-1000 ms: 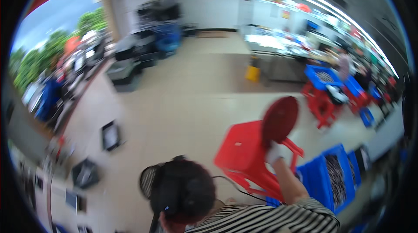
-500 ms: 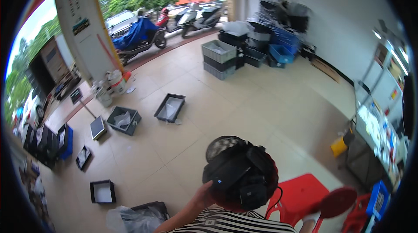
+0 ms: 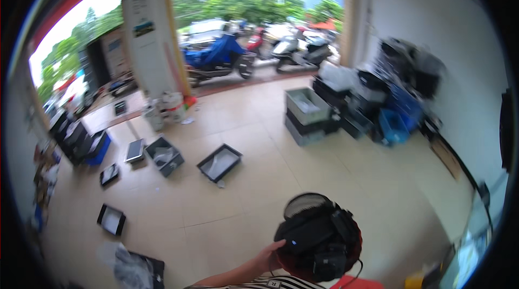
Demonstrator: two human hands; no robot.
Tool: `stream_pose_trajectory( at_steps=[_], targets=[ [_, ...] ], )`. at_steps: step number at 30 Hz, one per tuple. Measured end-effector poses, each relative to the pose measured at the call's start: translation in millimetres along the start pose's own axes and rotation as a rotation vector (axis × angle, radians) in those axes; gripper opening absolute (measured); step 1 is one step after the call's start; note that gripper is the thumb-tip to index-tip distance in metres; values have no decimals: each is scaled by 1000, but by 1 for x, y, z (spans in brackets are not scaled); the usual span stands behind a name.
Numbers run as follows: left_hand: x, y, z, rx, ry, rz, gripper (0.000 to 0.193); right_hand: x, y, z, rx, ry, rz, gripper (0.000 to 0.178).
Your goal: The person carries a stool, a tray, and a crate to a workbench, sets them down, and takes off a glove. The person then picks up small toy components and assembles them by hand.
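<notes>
A round, dark bundle [image 3: 316,235] is at the lower middle, low in front of my striped shirt. It has a mesh rim at its far left, black box-like parts on top, a reddish edge and a thin black cable on the right. My left hand [image 3: 268,255] grips its left edge, with a fingertip on the black upper surface; its other fingers are partly hidden. My right hand is outside the picture. Part of a red stool [image 3: 359,282] shows below the bundle.
Shallow trays [image 3: 220,163], a grey crate [image 3: 164,155] and a platform scale [image 3: 135,151] stand on the tiled floor. Clear plastic [image 3: 127,268] lies at lower left. Stacked crates [image 3: 305,108] stand far right of middle; scooters [image 3: 219,56] are outside the doorway.
The view has swung right-side-out, so the floor items shift. My left hand still grips the bundle, now lower right in the picture. My right hand and a dark red disc beside it have left view.
</notes>
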State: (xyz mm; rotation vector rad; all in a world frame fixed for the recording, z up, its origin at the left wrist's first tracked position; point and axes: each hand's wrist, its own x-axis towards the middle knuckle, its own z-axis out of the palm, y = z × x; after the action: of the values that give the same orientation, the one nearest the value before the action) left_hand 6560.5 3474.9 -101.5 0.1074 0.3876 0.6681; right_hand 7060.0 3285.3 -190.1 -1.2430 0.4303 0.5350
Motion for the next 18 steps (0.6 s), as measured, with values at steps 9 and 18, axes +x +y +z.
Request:
stream_pose_trajectory(
  at_steps=[9, 18],
  targets=[
    [412, 40, 121, -104, -25, 15, 68, 250, -98, 496, -217, -475, 120, 50],
    [886, 194, 341, -77, -80, -73, 61, 538, -216, 933, -258, -636, 145, 43]
  ],
)
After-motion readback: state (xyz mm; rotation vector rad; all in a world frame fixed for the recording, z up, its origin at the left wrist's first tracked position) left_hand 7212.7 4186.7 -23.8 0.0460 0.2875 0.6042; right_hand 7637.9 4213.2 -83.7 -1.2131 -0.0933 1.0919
